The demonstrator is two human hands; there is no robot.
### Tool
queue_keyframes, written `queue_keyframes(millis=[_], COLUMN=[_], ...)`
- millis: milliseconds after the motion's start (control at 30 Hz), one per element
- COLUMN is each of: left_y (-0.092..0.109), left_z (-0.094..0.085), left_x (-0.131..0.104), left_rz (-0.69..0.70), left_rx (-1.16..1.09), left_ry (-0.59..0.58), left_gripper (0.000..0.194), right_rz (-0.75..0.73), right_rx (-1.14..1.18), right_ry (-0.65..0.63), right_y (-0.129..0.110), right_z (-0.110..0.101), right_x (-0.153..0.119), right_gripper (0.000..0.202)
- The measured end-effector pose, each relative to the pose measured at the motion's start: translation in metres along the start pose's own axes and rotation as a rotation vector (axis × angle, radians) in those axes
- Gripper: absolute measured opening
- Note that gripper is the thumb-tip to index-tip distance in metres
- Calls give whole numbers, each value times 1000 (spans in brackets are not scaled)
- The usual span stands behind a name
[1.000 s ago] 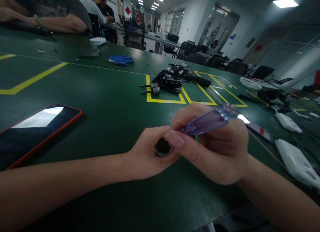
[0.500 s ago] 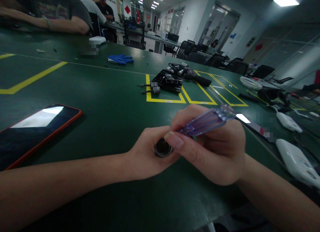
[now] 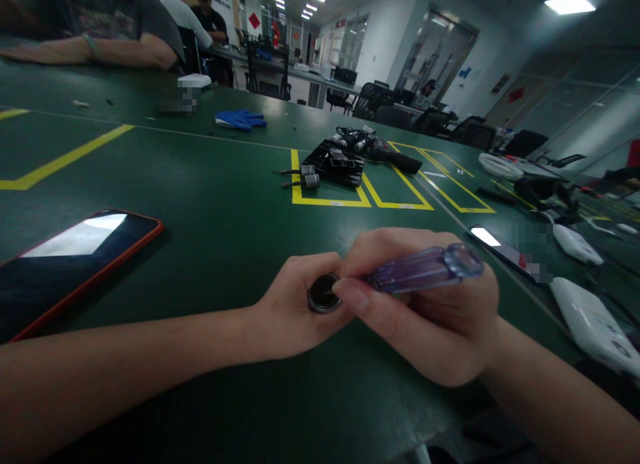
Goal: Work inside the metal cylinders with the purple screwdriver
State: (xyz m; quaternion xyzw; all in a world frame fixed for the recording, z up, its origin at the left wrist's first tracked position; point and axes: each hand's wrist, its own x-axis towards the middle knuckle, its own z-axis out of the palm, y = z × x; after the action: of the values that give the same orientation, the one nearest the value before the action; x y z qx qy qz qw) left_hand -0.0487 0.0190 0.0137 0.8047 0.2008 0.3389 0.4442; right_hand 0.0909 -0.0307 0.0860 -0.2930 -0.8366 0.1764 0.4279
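Note:
My left hand (image 3: 287,311) is closed around a dark, hollow cylindrical part (image 3: 319,297) with a metal rim. Its round open end faces me, while the rest is hidden in the palm. In my right hand (image 3: 440,324) I pinch a screwdriver (image 3: 417,271) with a clear purple handle, thumb and forefinger close to its shaft. The handle lies nearly level, its butt end to the right. A thin shaft seems to reach the opening of the cylindrical part; its tip cannot be made out. Both hands are held over the green table (image 3: 210,251).
Two small motor-like parts (image 3: 305,177) lie beside a black packet (image 3: 337,161) and a cable bundle (image 3: 357,137). A red-cased phone (image 3: 75,264) is at left, a second phone (image 3: 505,251) and a white device (image 3: 595,324) at right. Behind are a blue glove (image 3: 241,119) and a seated person (image 3: 125,31).
My right hand has shifted slightly down and right, and the screwdriver handle has swung closer to level. More of the cylindrical part's opening shows. My left hand has barely moved.

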Motion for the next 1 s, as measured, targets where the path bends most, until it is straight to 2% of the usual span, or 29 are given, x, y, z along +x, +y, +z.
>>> queue_keyframes(millis=[167, 300, 500, 700, 833, 1000], left_y=[-1, -1, 2, 0, 2, 2], left_z=[0, 0, 0, -1, -1, 0], left_x=[-1, -1, 1, 0, 1, 2], left_rz=[53, 51, 24, 60, 64, 37], left_rx=[-32, -32, -22, 4, 12, -2], left_ry=[-3, 7, 17, 29, -6, 18], left_gripper=[16, 15, 16, 19, 18, 18], right_rz=[60, 50, 4, 52, 42, 31], right_rx=[-7, 18, 6, -8, 3, 15], right_ry=[36, 45, -32, 89, 57, 37], right_y=[-2, 0, 0, -4, -1, 0], right_z=[-1, 0, -1, 0, 0, 0], right_x=[-3, -3, -1, -1, -2, -2], right_gripper=[8, 7, 13, 8, 7, 7])
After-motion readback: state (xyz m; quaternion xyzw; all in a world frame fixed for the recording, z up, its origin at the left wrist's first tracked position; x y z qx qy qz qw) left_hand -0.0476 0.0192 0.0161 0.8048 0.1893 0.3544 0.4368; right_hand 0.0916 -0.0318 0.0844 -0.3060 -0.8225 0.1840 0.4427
